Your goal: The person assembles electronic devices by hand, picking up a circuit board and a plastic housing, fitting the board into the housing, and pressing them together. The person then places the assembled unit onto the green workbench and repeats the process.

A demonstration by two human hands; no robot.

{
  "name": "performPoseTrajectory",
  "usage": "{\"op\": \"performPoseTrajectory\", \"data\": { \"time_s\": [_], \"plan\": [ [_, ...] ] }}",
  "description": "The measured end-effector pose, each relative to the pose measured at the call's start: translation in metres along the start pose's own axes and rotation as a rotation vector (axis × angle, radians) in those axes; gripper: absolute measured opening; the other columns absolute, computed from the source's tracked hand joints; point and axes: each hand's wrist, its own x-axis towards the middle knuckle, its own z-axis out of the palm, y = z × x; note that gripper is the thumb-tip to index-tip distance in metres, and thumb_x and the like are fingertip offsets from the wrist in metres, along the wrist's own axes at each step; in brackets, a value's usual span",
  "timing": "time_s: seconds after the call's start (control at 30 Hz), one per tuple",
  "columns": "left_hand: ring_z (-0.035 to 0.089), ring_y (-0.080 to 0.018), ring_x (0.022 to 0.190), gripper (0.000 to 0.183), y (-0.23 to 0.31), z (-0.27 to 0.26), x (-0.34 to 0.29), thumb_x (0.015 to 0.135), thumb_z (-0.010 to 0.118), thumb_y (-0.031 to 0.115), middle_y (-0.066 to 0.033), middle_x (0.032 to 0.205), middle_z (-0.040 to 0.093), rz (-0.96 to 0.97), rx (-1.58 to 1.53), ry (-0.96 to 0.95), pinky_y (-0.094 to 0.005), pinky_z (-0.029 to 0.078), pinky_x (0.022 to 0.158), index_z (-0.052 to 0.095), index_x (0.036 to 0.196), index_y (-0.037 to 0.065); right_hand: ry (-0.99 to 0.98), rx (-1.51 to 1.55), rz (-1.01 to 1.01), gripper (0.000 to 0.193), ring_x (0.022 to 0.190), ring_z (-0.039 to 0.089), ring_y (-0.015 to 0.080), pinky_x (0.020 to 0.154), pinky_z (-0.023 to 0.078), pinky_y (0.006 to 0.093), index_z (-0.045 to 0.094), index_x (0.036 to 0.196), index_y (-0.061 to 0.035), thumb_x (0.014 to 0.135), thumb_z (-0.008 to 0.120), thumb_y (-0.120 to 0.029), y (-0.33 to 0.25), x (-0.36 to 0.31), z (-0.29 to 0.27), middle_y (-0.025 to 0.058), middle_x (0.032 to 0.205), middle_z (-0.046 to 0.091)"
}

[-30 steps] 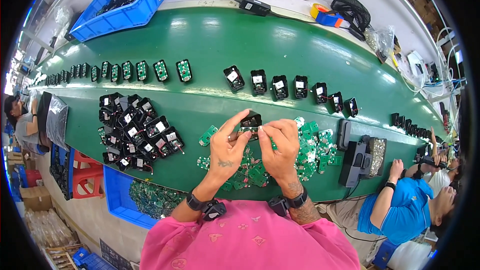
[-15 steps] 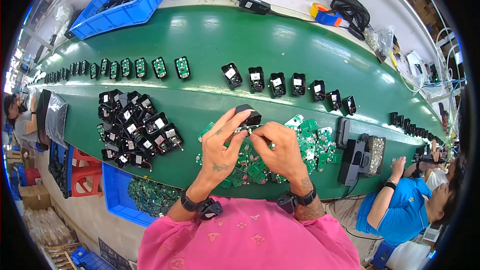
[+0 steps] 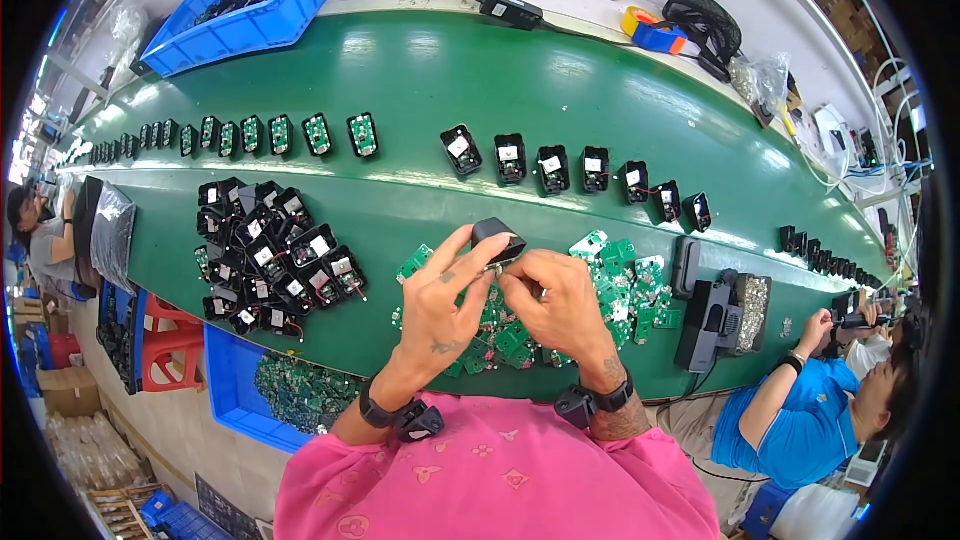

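A small black plastic housing (image 3: pixel 497 238) is held tilted above the bench, with my left hand (image 3: pixel 440 295) closed around its left side. My right hand (image 3: pixel 555 295) is pinched at the housing's near edge; its fingertips hide whatever small part they grip. Beneath both hands lies a loose pile of green circuit boards (image 3: pixel 625 285). Left of them is a heap of black housings (image 3: pixel 265 250) with white-topped parts inside. Beyond my hands stands a spaced row of open black housings (image 3: pixel 553 168), and farther left a row of housings with green boards fitted (image 3: pixel 363 134).
A blue bin (image 3: pixel 250 15) of black parts sits at the back left. Below the bench edge is a blue tray (image 3: pixel 232 380) of boards. On the right are a grey device (image 3: pixel 706 322) and a box of small metal parts (image 3: pixel 752 312). A person in blue (image 3: pixel 800 420) works there.
The black housing has tilted and dropped slightly, and my left fingers have shifted on it. My right hand stays close to its edge. The person on the right has moved a hand.
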Motion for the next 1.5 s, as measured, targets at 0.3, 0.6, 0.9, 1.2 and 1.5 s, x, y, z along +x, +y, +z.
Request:
{"op": "performPoseTrajectory", "data": {
  "time_s": [0.3, 0.6, 0.9, 1.2, 1.5],
  "plan": [
    [0.069, -0.0212, 0.099, 0.042, -0.034, 0.022, -0.008, 0.087, 0.063, -0.008, -0.0197, 0.126, 0.063, -0.046, -0.036, 0.067, -0.0296, 0.058, 0.081, 0.063, 0.128, 0.002, 0.034, -0.146, 0.057, 0.012, 0.062, 0.062, 0.0339, 0.056, 0.047, 0.0410, 0.062, 0.079, 0.0006, 0.086, 0.066, -0.008, 0.017, -0.007, 0.022, 0.0160, 0.070, 0.062],
    [0.068, -0.0188, 0.099, 0.052, -0.032, 0.007, 0.001, 0.087, 0.065, -0.006, -0.0091, 0.128, 0.053, -0.380, -0.554, -0.122, -0.0262, 0.060, 0.080, 0.055, 0.137, 0.004, 0.076, 0.169, 0.426, 0.019, 0.058, 0.062, 0.0101, 0.052, 0.048, 0.0256, 0.067, 0.097, 0.0053, 0.094, 0.066, -0.013, 0.024, -0.010, 0.019, 0.0071, 0.075, 0.070],
    [0.068, -0.0174, 0.099, 0.061, -0.026, 0.010, 0.002, 0.080, 0.067, -0.012, -0.0096, 0.133, 0.050, -0.287, -0.458, -0.129, -0.0251, 0.059, 0.079, 0.056, 0.137, 0.005, 0.242, 0.468, 0.305, 0.017, 0.058, 0.054, 0.0040, 0.050, 0.041, 0.0217, 0.067, 0.087, 0.0029, 0.093, 0.070, -0.012, 0.012, -0.016, 0.024, -0.0013, 0.067, 0.062],
    [0.053, -0.0016, 0.062, 0.055, -0.015, 0.012, 0.005, 0.076, 0.057, -0.014, -0.0070, 0.122, 0.061, -0.182, -0.294, -0.127, -0.0188, 0.038, 0.051, 0.065, 0.126, 0.006, -0.085, 0.284, 0.317, 0.029, 0.054, 0.043, 0.0091, 0.049, 0.035, 0.0307, 0.063, 0.076, 0.0035, 0.094, 0.067, -0.019, 0.005, -0.010, -0.012, 0.0039, 0.058, 0.052],
    [0.051, -0.0021, 0.064, 0.061, -0.024, 0.023, -0.004, 0.076, 0.048, -0.019, -0.0105, 0.122, 0.066, -0.162, -0.249, 0.020, -0.0198, 0.041, 0.052, 0.065, 0.129, 0.006, -0.040, 0.134, 0.324, 0.028, 0.049, 0.044, 0.0184, 0.049, 0.036, 0.0345, 0.062, 0.077, 0.0031, 0.094, 0.065, -0.018, -0.007, -0.009, 0.000, 0.0114, 0.058, 0.050]
  ]
}}
